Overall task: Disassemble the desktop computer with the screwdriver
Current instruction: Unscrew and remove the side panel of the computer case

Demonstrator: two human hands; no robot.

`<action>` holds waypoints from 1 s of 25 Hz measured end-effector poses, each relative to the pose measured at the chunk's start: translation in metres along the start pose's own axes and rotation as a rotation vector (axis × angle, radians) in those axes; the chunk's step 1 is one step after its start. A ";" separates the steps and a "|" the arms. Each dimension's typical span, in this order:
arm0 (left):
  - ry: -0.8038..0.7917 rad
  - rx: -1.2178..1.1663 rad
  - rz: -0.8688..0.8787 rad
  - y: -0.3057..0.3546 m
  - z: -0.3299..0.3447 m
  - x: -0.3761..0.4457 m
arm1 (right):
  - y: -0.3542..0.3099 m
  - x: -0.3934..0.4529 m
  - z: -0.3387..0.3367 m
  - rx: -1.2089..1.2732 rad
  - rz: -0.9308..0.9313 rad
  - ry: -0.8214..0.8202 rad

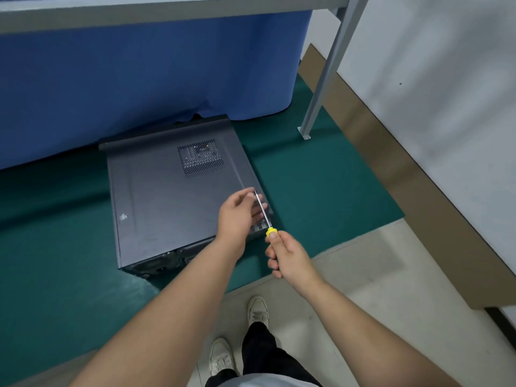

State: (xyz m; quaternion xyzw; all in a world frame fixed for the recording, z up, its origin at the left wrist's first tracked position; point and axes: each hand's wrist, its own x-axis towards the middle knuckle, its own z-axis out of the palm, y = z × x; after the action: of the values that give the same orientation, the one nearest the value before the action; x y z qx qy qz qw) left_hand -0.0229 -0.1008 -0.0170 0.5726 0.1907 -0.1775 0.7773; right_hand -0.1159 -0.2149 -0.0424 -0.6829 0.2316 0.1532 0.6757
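Note:
A dark grey desktop computer case (pixel 167 196) lies on its side on a green mat, with a perforated vent in its upper panel and its rear ports facing me. My right hand (pixel 287 255) grips the yellow handle of a screwdriver (pixel 262 210), just off the case's near right corner. The metal shaft points up and away over that corner. My left hand (pixel 237 216) hovers over the corner with its thumb and curled fingers on either side of the shaft near the tip. Whether they pinch the shaft is unclear.
A blue cloth (pixel 139 79) hangs behind the case under a grey table edge. A grey metal table leg (pixel 321 88) is bolted to the floor at the right. The green mat (pixel 321 185) ends at bare floor, where my feet (pixel 223 356) stand. A white wall (pixel 446 107) lies to the right.

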 end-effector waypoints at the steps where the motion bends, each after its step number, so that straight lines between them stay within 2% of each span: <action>1: 0.012 -0.089 -0.048 -0.003 -0.004 -0.008 | 0.008 -0.010 0.005 0.007 0.006 0.003; 3: -0.001 -0.131 -0.096 -0.009 -0.013 -0.019 | 0.023 -0.025 0.010 0.011 0.020 0.004; 8: -0.164 -0.223 -0.190 -0.027 -0.020 -0.048 | 0.047 -0.045 0.009 0.041 0.043 0.044; 11: -0.176 -0.275 -0.211 -0.035 -0.015 -0.054 | 0.051 -0.043 0.000 0.004 0.042 0.018; 16: -0.020 -0.173 -0.308 -0.047 -0.004 -0.042 | 0.052 -0.034 -0.021 0.078 0.123 -0.050; 21: 0.137 -0.141 -0.393 -0.060 0.007 -0.027 | 0.054 -0.028 -0.035 -0.047 0.148 -0.068; 25: 0.174 -0.116 -0.378 -0.065 0.010 -0.019 | 0.054 -0.021 -0.041 -0.088 0.155 -0.102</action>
State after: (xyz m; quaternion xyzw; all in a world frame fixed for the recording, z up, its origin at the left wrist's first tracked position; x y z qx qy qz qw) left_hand -0.0701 -0.1278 -0.0579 0.4942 0.3708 -0.2587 0.7425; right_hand -0.1660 -0.2523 -0.0760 -0.6833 0.2420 0.2496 0.6421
